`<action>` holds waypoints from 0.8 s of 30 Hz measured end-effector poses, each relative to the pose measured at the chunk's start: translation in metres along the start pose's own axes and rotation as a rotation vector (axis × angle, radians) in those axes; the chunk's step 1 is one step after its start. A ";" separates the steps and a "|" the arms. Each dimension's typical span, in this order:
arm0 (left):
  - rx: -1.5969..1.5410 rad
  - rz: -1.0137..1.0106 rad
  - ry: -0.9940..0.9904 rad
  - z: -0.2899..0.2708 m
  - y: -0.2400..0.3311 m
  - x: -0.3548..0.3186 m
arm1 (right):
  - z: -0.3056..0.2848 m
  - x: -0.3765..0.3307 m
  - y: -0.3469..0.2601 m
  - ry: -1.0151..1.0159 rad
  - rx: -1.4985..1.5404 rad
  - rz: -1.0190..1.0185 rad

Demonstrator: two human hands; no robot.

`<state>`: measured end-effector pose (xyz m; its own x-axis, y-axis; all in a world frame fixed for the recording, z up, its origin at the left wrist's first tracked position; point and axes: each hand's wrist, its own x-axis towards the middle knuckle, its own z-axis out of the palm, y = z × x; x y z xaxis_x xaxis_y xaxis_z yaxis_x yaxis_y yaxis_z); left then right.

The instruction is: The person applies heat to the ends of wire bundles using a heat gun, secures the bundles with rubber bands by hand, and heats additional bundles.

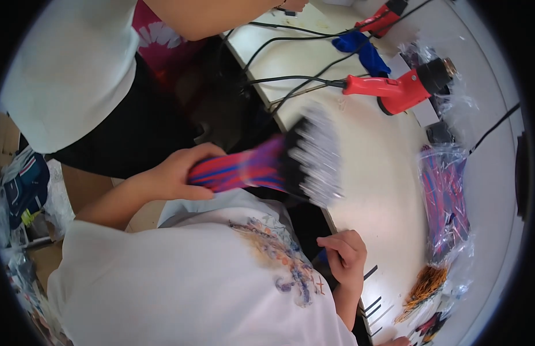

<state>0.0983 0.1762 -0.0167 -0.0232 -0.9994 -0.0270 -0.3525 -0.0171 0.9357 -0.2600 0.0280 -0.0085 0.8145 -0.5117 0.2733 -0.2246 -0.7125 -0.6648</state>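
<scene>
My left hand is wrapped round one end of a thick bundle of red and blue wires. The bundle's far end has a black band and a fan of silvery tips, smeared by motion, and it points over the table's edge. Near that edge, lower down, is my right hand, its fingers curled in. Whether anything sits between those fingers is hidden. Several thin black strips lie on the table beside my right wrist.
A red heat gun with black cables lies on the white table; another red heat gun is behind. Plastic-wrapped red-blue wires and orange wires lie along the right side. Another person stands close at upper left.
</scene>
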 end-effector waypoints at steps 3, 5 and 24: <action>-0.175 -0.098 0.127 0.000 -0.059 -0.056 | 0.002 -0.002 0.002 0.005 0.019 0.017; -0.263 -0.227 0.150 0.005 -0.097 -0.078 | 0.002 -0.001 0.002 0.017 0.033 0.059; 0.441 -0.546 0.245 0.080 -0.373 -0.006 | 0.008 -0.003 0.006 0.014 0.027 0.144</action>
<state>0.1551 0.1915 -0.3939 0.4542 -0.8314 -0.3201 -0.5978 -0.5509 0.5824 -0.2591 0.0293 -0.0191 0.7671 -0.6148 0.1831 -0.3244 -0.6181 -0.7160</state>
